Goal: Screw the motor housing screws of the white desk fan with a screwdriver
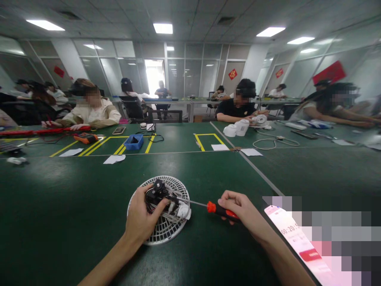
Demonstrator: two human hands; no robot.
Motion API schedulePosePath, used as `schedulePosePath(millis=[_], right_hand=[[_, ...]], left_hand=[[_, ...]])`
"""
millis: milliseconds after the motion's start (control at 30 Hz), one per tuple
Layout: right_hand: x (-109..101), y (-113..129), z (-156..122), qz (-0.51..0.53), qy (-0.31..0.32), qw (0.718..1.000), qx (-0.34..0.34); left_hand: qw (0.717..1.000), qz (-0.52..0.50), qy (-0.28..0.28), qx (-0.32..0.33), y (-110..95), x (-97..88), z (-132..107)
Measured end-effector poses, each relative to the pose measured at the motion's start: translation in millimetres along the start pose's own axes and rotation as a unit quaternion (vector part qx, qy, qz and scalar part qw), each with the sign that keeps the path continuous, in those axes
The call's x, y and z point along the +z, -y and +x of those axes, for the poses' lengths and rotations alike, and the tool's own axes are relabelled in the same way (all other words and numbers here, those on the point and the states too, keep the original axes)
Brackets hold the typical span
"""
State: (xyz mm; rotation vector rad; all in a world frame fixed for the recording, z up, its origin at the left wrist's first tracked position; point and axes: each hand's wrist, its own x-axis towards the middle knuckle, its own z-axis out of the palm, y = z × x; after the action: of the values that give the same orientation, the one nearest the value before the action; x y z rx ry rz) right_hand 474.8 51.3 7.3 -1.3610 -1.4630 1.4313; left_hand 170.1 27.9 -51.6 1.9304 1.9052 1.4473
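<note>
On the green table in front of me lies a round white fan grille. A black motor assembly with coiled pale cable rests on top of it. My left hand is wrapped around the motor assembly, thumb on its near right side. A screwdriver with a red and black handle is gripped in my right hand. Its shaft points left, and the tip reaches the motor assembly, where the exact contact point is too small to make out. A white plastic piece sits at the grille's right edge.
A phone with a timer is at the right. Farther back are a blue bin, paper slips, yellow tape outlines, an orange meter and white housings. Several other people sit at work across the tables.
</note>
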Motion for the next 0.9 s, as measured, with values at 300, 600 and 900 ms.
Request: schedulePosePath(millis=[300,600,900], right_hand=[[-1.0,4.8,-1.0,-0.023,0.006,1.000,0.018],[2.2,1.8,-0.5,-0.031,0.006,0.999,0.015],[-3.7,4.9,-3.9,-0.041,0.084,0.996,0.011]], left_hand=[[1.000,-0.002,-0.006,0.007,-0.5,0.6,-1.0],[1.000,0.002,-0.007,0.008,-3.1,2.2,0.9],[1.000,-0.002,-0.009,0.030,-6.4,4.7,4.1]])
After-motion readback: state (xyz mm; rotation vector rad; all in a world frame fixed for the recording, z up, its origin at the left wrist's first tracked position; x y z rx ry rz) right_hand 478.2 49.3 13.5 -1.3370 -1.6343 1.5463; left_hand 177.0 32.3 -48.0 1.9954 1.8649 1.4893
